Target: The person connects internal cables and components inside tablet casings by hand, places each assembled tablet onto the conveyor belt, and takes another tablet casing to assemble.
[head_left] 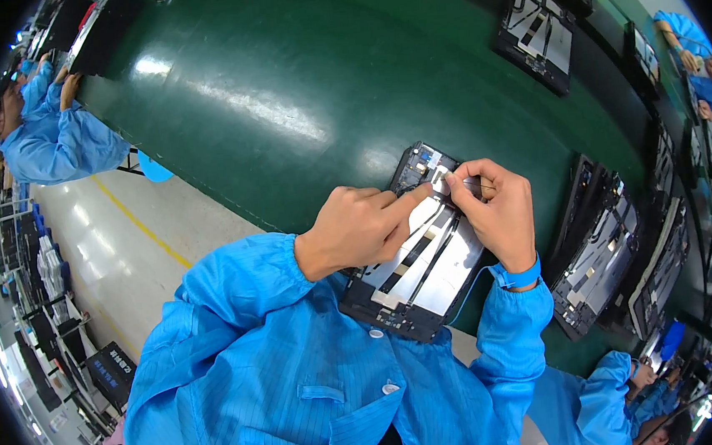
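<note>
An opened tablet (pixel 438 258) with a black frame, silver battery faces and dark ribbon cables lies tilted at the table's near edge, close to my body. My left hand (pixel 360 226) rests over its left side, index finger stretched to a small silver part near the far end and the other fingers curled; what they may hold is hidden. My right hand (pixel 502 215) is closed in a pinch at the same spot, thumb and forefinger together. Something thin and dark shows between its fingers, too small to name. A blue wrist strap (pixel 517 276) with a cord circles my right wrist.
Several more opened tablets stand leaning at the right (pixel 597 258), and another tablet (pixel 535 33) lies at the far right on a dark strip. The green tabletop (pixel 277 70) stretches ahead. Co-workers in blue sit at the far left (pixel 61 137) and lower right (pixel 587 401).
</note>
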`<state>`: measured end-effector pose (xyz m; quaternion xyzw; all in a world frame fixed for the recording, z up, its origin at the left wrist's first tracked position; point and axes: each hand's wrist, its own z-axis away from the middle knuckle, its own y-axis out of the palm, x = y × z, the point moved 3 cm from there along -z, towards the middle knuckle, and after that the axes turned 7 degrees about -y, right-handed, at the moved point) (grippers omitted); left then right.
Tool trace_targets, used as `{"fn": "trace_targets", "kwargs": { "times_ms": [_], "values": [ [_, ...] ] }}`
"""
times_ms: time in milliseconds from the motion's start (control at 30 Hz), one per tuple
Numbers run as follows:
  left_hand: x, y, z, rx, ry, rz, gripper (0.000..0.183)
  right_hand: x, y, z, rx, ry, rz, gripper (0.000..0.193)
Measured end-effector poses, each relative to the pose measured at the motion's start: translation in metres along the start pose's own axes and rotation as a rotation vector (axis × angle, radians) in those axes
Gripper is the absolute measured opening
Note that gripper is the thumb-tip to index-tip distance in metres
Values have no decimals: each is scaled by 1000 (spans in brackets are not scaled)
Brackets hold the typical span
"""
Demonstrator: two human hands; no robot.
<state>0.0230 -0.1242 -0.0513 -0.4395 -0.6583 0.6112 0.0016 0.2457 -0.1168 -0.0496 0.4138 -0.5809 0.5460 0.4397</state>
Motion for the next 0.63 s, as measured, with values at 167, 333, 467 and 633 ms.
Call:
{"fn": "trace_targets", "kwargs": {
  "times_ms": [167,333,467,633],
  "values": [
    [-10,1,-3,-18,-27,-23,36,1,-4,0,72,-79,233,15],
    [-10,2,-4,-9,-99,86,20,15,-8,4,181,-140,303,14],
    [-4,4,12,-24,-53,135,19,17,-11,5,293,-125,326,15],
    [-6,-4,16,-28,-63,169,27,24,-10,7,385,-190,419,13]
  ]
}}
